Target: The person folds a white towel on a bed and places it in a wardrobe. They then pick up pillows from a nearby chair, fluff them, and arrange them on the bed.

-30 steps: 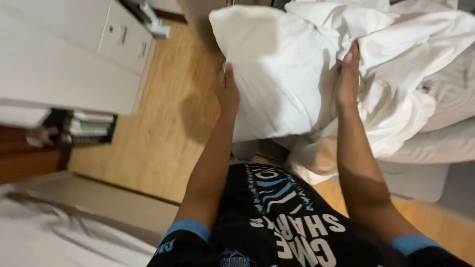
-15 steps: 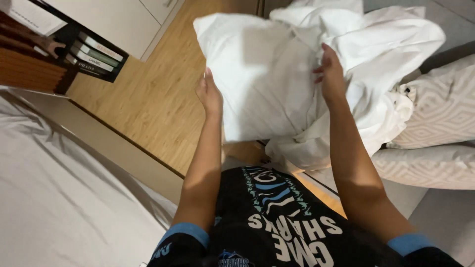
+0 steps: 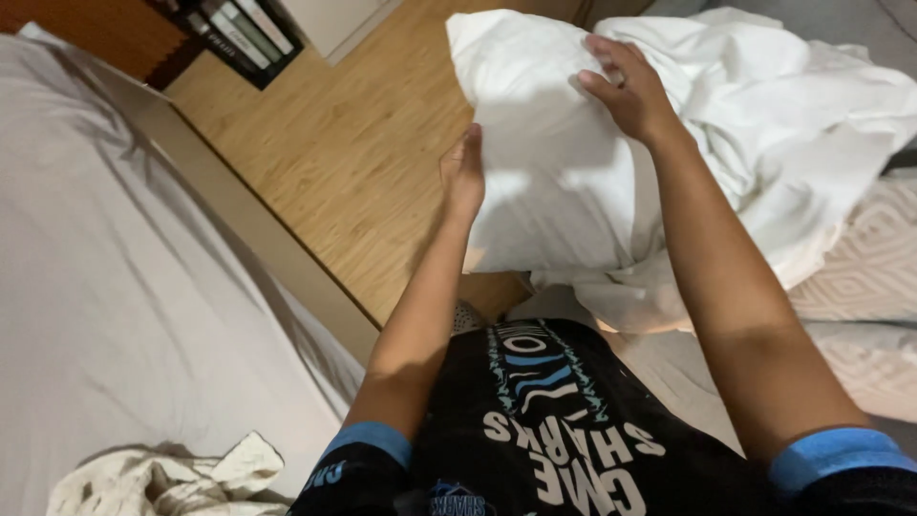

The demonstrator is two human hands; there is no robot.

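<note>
A plump white fabric pillow is held up in the upper centre of the frame, above the pale wooden plank floor. The left hand is pressed flat against the pillow's left edge, fingers straight and close together. The right hand is laid over the top right, fingers spread and curled into the fabric.

Risk, as judged: only a flat palm is given on the left, so the pillow could slip down toward the floor if that pressure eases. It could also snag in the crumpled white bedsheet bunched behind and under it at upper right, since the two are touching.

Noted around: a grey-sheeted mattress along the left, a rumpled cream cloth at lower left, a patterned beige cushion at the right edge, stacked books on a dark shelf at upper left.
</note>
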